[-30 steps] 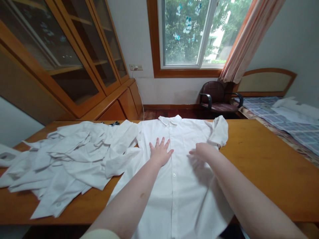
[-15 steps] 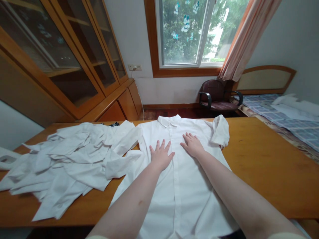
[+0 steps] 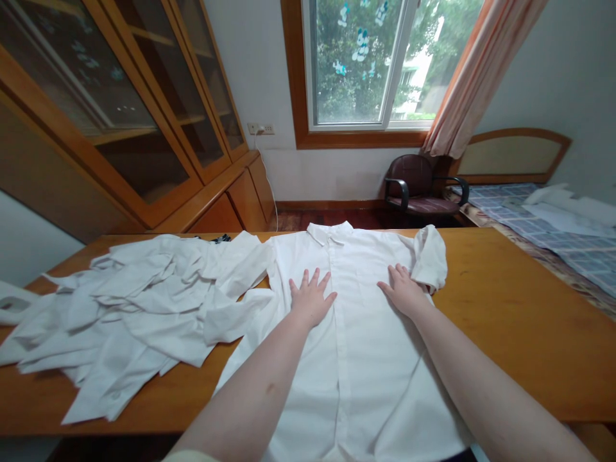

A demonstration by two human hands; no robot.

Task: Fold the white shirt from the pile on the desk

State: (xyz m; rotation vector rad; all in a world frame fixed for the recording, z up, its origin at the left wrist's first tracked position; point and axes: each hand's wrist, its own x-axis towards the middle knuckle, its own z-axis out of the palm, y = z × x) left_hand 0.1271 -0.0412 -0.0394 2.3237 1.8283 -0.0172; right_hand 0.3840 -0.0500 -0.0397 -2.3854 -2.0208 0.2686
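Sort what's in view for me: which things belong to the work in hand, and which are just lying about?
Part of the work:
shirt, laid out front up
left hand, resting on the shirt
right hand, likewise
table, under the shirt

Just about:
pile of white cloth, untouched, though possibly related
chair
bed
curtain
cabinet

Free room over the table [image 3: 510, 327] right of the shirt [image 3: 370, 372], garment heap [image 3: 144, 301] (wide obstacle) leftward

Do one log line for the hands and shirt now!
left hand: spread on white button-front shirt; right hand: on same shirt; crumpled white garments: left of shirt
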